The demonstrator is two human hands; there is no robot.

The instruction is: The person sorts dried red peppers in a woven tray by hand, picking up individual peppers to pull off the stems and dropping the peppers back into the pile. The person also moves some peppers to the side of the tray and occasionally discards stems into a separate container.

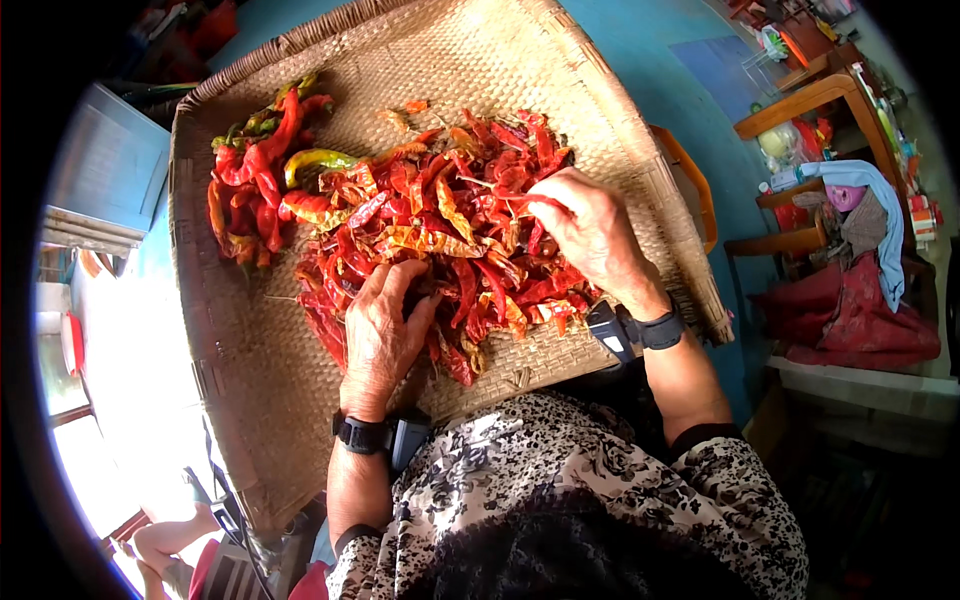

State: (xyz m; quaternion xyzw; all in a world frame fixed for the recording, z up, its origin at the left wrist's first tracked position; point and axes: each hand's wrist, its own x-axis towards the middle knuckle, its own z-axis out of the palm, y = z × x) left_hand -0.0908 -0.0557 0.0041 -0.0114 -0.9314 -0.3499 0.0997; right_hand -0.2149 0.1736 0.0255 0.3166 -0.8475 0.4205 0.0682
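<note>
A heap of dried red chili peppers lies in a shallow woven basket, some wrinkled and yellowish. My right hand is over the heap's right side, thumb and fingers pinched on a dried red chili pepper. At the heap's near left edge, my left hand rests among the peppers, its thumb and forefinger apart; its fingertips partly sink between them. Beside the heap on the far left sits a separate cluster of plumper, glossier red peppers, with some green ones and one yellow-green pepper.
The basket's raised rim curves around the far side. Its near edge meets my patterned clothing. To the right, a wooden chair and dark red cloth stand on the blue floor. A person's bare leg shows at lower left.
</note>
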